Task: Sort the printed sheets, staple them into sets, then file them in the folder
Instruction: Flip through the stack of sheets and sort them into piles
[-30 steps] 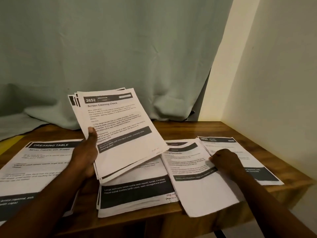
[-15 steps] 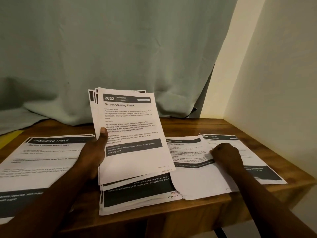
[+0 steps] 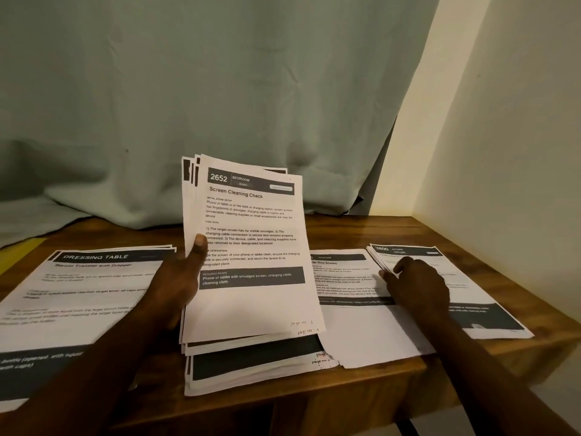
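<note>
My left hand [image 3: 176, 287] grips a raised stack of printed sheets [image 3: 251, 303] by its left edge, thumb on the top page headed "2652 Screen Cleaning Check". On the wooden table [image 3: 361, 229] lie other piles: a "Dressing Table" pile [image 3: 72, 294] at the left, a pile [image 3: 251, 369] under the held stack, a bedroom sheet [image 3: 345, 328] in the middle and a "3600 Kitchen" pile [image 3: 484, 313] at the right. My right hand [image 3: 415, 281] rests on the kitchen pile, its fingers lifting the left edge of those sheets. No stapler or folder is in view.
A pale green curtain [image 3: 188, 105] hangs behind the table and drapes onto its back left. A cream wall [image 3: 503, 152] closes the right side. The table's front edge [image 3: 345, 407] runs just below the piles. A yellow strip [image 3: 19, 256] shows at the far left.
My left hand has turned the held stack more upright and brought it toward me. My right hand shifted from pressing the kitchen pile to lifting its left edge.
</note>
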